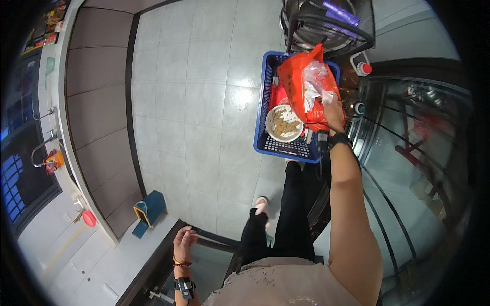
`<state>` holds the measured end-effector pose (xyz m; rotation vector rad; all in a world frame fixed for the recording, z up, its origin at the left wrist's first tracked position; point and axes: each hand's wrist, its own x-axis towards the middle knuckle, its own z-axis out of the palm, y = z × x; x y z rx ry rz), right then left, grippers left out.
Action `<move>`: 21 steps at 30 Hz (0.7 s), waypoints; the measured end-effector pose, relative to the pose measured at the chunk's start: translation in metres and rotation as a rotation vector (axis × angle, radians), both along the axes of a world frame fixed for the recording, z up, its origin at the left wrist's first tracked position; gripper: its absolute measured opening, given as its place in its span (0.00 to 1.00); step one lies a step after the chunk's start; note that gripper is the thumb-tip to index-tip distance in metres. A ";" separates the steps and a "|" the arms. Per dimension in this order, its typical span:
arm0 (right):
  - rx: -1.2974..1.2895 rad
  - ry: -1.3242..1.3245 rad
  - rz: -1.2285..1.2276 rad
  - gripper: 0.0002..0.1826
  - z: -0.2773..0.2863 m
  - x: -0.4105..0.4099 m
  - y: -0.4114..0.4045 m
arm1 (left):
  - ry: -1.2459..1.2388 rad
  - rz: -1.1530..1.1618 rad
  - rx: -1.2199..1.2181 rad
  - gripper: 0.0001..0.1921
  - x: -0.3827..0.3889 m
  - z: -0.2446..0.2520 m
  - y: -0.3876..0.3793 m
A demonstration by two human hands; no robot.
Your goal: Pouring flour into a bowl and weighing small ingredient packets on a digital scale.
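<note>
My right hand [334,116] reaches to the right side of a red plastic bag [294,76] and pinches a crumpled clear plastic bag [316,72] at its mouth. Plastic partly hides the fingertips. The red bag rests in a blue slatted plastic basket [258,114] on the floor. Beside it in the basket sits a white round bowl [269,128] with light-brown lumpy pieces, which look like ginger. Low on the left, away from the basket, my left hand [184,243] hangs in the air with loosely bent fingers and nothing in them.
A black metal rack [333,23] with steel pans stands just beyond the basket. Bottles, one with a red cap [365,69], line its right side, by a glass door [398,114]. A blue bin [153,206] hangs off the counter at left. Grey tiles [203,114] cover the floor.
</note>
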<state>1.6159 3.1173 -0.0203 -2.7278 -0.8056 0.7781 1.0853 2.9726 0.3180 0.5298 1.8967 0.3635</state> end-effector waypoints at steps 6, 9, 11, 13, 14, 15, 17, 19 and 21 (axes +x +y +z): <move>0.684 0.088 -0.108 0.11 0.131 -0.028 -0.031 | -0.045 -0.115 0.169 0.11 -0.029 0.006 0.014; 0.978 0.401 -0.317 0.15 0.219 -0.072 -0.066 | -0.160 -0.213 0.272 0.10 -0.057 0.006 0.024; 1.080 0.467 -0.302 0.20 0.277 -0.110 -0.105 | -0.196 -0.270 0.334 0.13 -0.065 0.015 0.039; 1.077 0.500 -0.454 0.20 0.336 -0.149 -0.157 | -0.176 -0.458 0.461 0.17 -0.075 0.023 0.044; 1.190 0.542 -0.451 0.20 0.353 -0.167 -0.189 | -0.245 -0.441 0.516 0.19 -0.075 0.028 0.048; 1.222 0.466 -0.494 0.19 0.370 -0.182 -0.220 | -0.282 -0.486 0.527 0.19 -0.076 0.034 0.047; 1.260 0.396 -0.595 0.18 0.396 -0.209 -0.284 | -0.372 -0.557 0.587 0.18 -0.070 0.043 0.053; 1.253 0.208 -0.627 0.16 0.422 -0.235 -0.345 | -0.439 -0.640 0.555 0.17 -0.069 0.044 0.053; 1.308 0.134 -0.713 0.14 0.445 -0.248 -0.406 | -0.509 -0.720 0.503 0.16 -0.049 0.054 0.039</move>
